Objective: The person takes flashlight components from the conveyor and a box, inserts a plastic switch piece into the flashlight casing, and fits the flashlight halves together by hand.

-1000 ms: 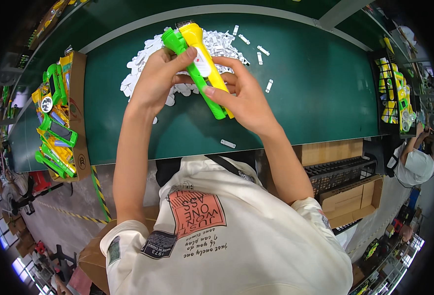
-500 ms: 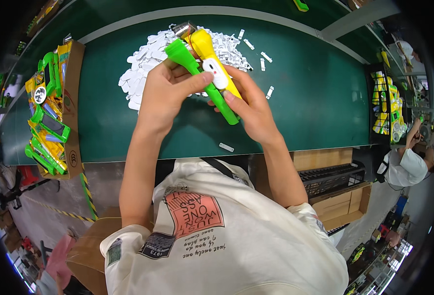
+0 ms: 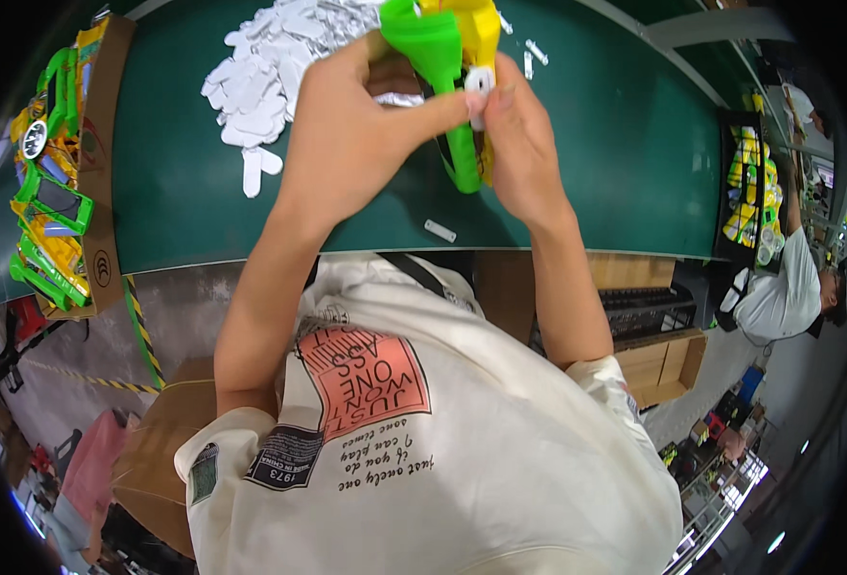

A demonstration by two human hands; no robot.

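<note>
My left hand (image 3: 347, 139) is closed around a green flashlight-shaped casing half (image 3: 430, 53), flared at its far end. Beside it, my right hand (image 3: 529, 149) grips the matching yellow casing half (image 3: 482, 36), its thumb near a small white oval switch plate (image 3: 479, 84). My left thumb tip touches that plate. The two halves stand side by side, slightly apart, over the green table (image 3: 615, 182). My fingers hide part of both halves, and the picture's top edge cuts off their far ends.
A heap of white oval plates (image 3: 251, 86) lies behind my left hand. One loose white strip (image 3: 440, 230) rests near the table's front edge. At left stands a cardboard box (image 3: 107, 192) of green and yellow parts; at right, a black basket (image 3: 736, 192). A co-worker (image 3: 783, 287) is far right.
Both hands have moved up and slightly right in the picture with the casing halves, which are now turned more upright. The table and boxes have shifted in view.
</note>
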